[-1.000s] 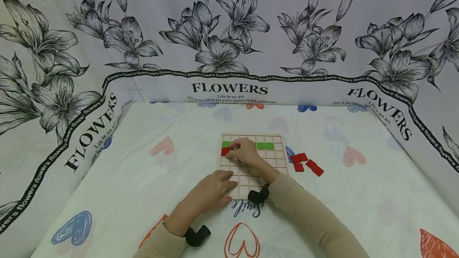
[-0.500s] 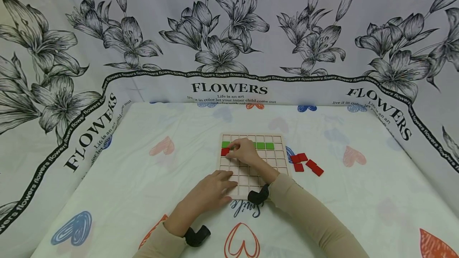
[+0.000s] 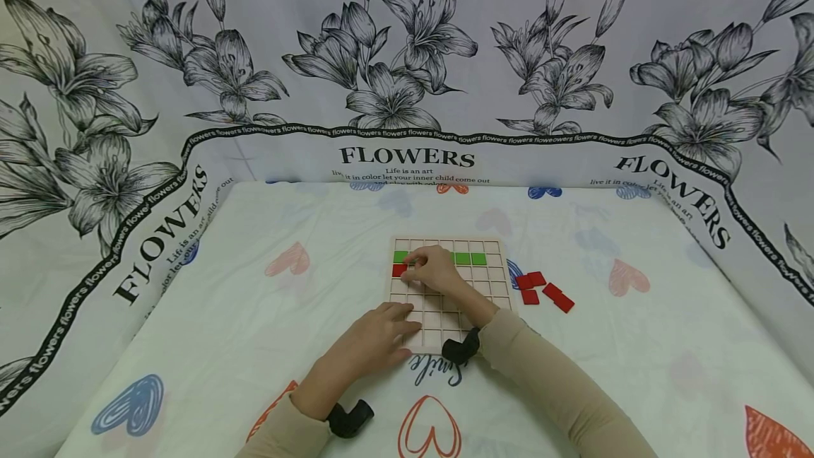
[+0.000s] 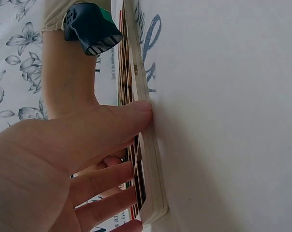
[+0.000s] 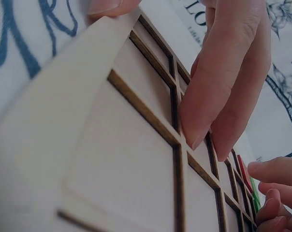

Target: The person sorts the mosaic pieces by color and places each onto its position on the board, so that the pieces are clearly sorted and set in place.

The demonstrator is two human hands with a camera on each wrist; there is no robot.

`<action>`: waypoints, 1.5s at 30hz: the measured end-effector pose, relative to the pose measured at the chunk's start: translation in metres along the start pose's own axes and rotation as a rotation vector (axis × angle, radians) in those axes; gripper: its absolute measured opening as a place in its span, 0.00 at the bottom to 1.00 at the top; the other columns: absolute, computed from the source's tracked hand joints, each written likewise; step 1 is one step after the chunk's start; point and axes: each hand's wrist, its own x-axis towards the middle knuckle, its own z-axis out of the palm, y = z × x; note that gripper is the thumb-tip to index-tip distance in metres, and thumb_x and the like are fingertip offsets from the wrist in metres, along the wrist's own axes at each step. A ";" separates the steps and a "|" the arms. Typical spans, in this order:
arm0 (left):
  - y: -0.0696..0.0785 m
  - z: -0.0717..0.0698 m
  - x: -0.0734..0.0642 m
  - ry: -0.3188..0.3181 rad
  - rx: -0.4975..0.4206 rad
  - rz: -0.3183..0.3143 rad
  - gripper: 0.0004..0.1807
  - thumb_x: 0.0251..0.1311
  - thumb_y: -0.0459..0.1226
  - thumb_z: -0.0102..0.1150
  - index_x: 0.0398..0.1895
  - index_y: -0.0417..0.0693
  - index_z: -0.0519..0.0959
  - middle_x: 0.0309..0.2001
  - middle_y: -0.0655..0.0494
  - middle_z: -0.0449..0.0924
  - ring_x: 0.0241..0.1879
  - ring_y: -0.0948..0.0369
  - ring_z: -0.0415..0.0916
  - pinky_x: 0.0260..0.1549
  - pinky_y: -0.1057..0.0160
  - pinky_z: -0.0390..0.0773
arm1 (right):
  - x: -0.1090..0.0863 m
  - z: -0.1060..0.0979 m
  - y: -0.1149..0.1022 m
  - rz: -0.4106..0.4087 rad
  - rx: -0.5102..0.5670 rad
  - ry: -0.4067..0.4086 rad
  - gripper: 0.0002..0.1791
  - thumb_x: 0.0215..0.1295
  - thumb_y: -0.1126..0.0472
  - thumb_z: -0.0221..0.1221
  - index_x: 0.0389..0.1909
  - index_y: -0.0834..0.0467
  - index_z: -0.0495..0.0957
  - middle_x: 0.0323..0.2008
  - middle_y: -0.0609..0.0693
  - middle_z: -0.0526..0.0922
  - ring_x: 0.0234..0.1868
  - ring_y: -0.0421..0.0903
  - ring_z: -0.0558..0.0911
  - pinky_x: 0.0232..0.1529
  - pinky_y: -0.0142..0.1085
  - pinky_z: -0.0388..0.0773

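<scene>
A wooden grid board (image 3: 432, 320) lies on the cloth. At its far left, a red square tile (image 3: 399, 270) sits below a row of green tiles (image 3: 478, 259); part of that row is hidden behind my right hand (image 3: 435, 271). The thumb and index finger of that hand pinch the red tile at its right side; in the right wrist view a fingertip touches the red tile (image 5: 243, 173). My left hand (image 3: 372, 341) rests on the board's near left corner. In the left wrist view its thumb (image 4: 136, 113) presses the board's near edge, with straight fingers lying over the grid.
Several loose red tiles (image 3: 530, 297) lie on the cloth right of the board. The tablecloth (image 3: 222, 345) has printed hearts, and a flower-printed curtain (image 3: 407, 154) stands behind. Each wrist carries a black camera mount (image 3: 351, 418).
</scene>
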 end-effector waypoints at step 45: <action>0.002 -0.002 0.000 0.011 -0.027 -0.015 0.20 0.55 0.44 0.67 0.51 0.52 0.82 0.61 0.48 0.77 0.62 0.50 0.74 0.57 0.51 0.78 | -0.033 -0.031 0.016 0.010 0.149 -0.029 0.13 0.57 0.62 0.66 0.43 0.63 0.83 0.19 0.45 0.73 0.20 0.40 0.70 0.23 0.28 0.68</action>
